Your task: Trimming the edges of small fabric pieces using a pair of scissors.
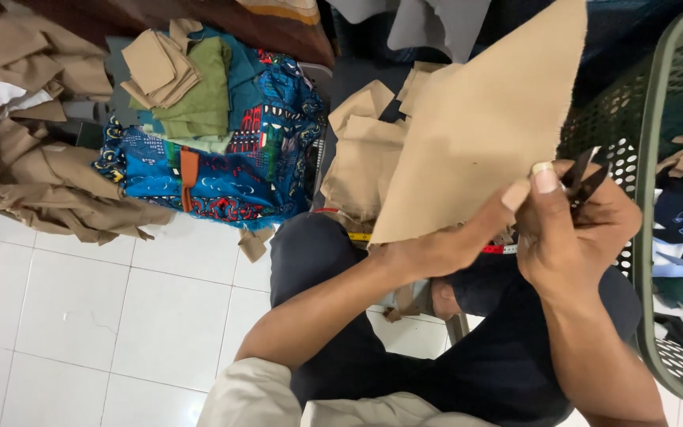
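Tan fabric panel (484,126): held upright above the lap, lower edge pinched by left hand (444,249). Right hand (571,237): fingers closed around dark scissors (583,183) at the panel's right edge, beside green basket (658,237). Open white tile floor (81,316) lies left.

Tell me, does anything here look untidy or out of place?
Yes. A small tan scrap lies alone on the white tiled floor, below the patterned blue cloth. The tan cloth pile at left is crumpled, not folded.

I am holding up a tan fabric piece (480,126) with my left hand (452,245), while my right hand (571,229) is gripping small black scissors (585,183) at its edge, beside a green basket (658,158).
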